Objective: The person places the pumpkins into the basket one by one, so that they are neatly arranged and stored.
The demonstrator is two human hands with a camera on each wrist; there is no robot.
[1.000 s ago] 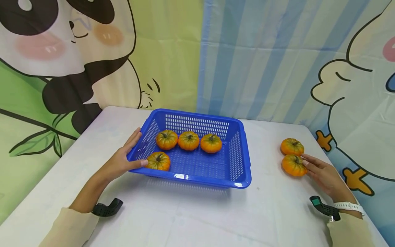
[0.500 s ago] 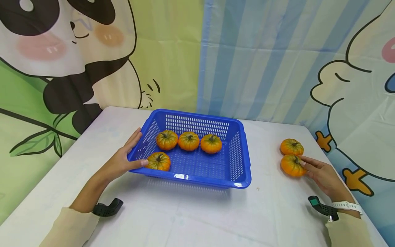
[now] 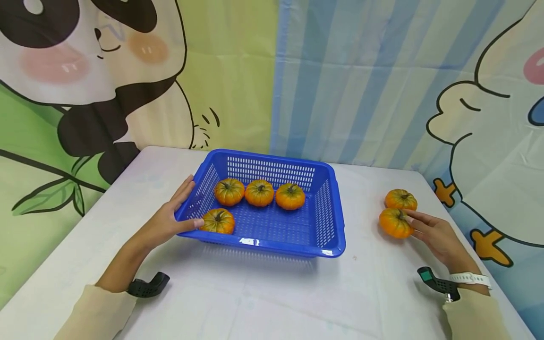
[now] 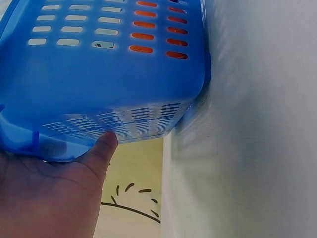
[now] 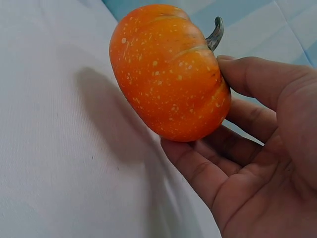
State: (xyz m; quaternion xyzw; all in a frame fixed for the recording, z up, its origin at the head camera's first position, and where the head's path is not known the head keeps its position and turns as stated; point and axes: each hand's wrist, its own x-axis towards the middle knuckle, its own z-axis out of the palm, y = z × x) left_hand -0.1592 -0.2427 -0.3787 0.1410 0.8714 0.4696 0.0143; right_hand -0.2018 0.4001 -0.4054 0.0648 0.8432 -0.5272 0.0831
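Observation:
A blue plastic basket (image 3: 272, 242) stands on the table with several small orange pumpkins in it, one of them the near-left pumpkin (image 3: 218, 222). My left hand (image 3: 167, 218) holds the basket's left corner, thumb over the rim and fingers along the outer side; in the left wrist view a finger (image 4: 103, 148) lies against the slotted wall. At the right, my right hand (image 3: 435, 234) pinches a pumpkin (image 3: 395, 224) by thumb and fingertips. In the right wrist view this pumpkin (image 5: 168, 74) is raised off the cloth, its dark stem beside the thumb.
Another pumpkin (image 3: 401, 199) sits on the table just behind the held one. A white cloth (image 3: 272, 297) covers the table. Behind it hangs a printed curtain (image 3: 361, 85) with cartoon animals. Each wrist wears a black device.
My right hand has lifted the front pumpkin at the right slightly and shifted it a little to the left. The left hand and basket stay in place.

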